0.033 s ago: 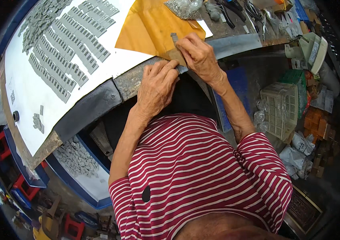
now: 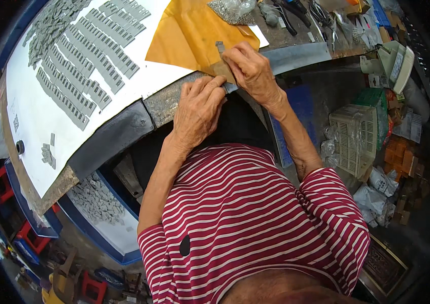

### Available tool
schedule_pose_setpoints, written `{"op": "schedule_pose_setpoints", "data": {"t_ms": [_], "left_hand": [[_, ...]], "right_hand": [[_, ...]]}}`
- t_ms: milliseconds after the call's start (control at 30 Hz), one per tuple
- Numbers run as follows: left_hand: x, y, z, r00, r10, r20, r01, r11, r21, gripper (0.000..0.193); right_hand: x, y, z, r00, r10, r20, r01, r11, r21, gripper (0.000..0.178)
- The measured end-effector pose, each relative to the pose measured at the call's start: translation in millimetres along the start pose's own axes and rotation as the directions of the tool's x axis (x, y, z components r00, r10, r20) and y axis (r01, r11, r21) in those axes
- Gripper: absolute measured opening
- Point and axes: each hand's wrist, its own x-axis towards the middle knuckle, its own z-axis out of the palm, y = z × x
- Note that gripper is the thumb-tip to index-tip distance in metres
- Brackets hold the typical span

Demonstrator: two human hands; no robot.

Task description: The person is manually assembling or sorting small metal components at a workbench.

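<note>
At the front edge of the bench, my left hand (image 2: 199,109) is closed, its fingers bent down and pressed together. Just right of it, my right hand (image 2: 254,76) makes a pinch, with its fingertips close to the left ones. Whatever lies in either hand is hidden by the fingers. Both rest at the near corner of a yellow-orange sheet (image 2: 179,35), where a darker brown patch shows. A small grey piece (image 2: 219,46) sits on the sheet just beyond my right fingertips. Left on white paper (image 2: 27,114), similar grey pieces (image 2: 89,48) stand in rows beside a heap.
A bag of small metal parts (image 2: 232,14) lies at the back of the bench, with pliers (image 2: 287,21) to its right. Below the bench at left is a blue-rimmed tray (image 2: 124,258) of grey pieces. Crates (image 2: 347,137) stand on the floor at right.
</note>
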Motion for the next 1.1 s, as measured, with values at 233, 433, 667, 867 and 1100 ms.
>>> {"op": "schedule_pose_setpoints", "data": {"t_ms": [233, 433, 667, 867, 1100], "left_hand": [[-0.5, 0.1, 0.8, 1.0, -0.001, -0.012, 0.001, 1.0, -0.004, 0.019], [0.7, 0.6, 0.5, 0.999, -0.016, -0.03, 0.015, 0.999, -0.035, 0.018], [3.8, 2.2, -1.5, 0.995, -0.077, -0.069, 0.064, 0.983, -0.174, 0.016], [4.3, 7.9, -8.9, 0.929, -0.348, -0.13, 0.251, 0.845, -0.472, 0.008], [-0.6, 10.9, -23.8, 0.684, -0.726, 0.062, 0.493, 0.399, -0.773, 0.013]], "right_hand": [[-0.9, 2.9, -2.0, 0.999, 0.038, -0.006, -0.038, 0.998, 0.041, 0.017], [0.6, 3.8, 0.0, 0.998, 0.068, 0.012, -0.069, 0.997, 0.044, 0.016], [0.3, 3.3, -2.6, 0.997, 0.079, -0.01, -0.078, 0.995, 0.063, 0.016], [0.8, -10.5, -10.2, 0.981, 0.192, -0.026, -0.183, 0.962, 0.204, 0.013], [4.6, -44.8, -16.9, 0.931, 0.319, 0.179, -0.366, 0.798, 0.479, 0.008]]}}
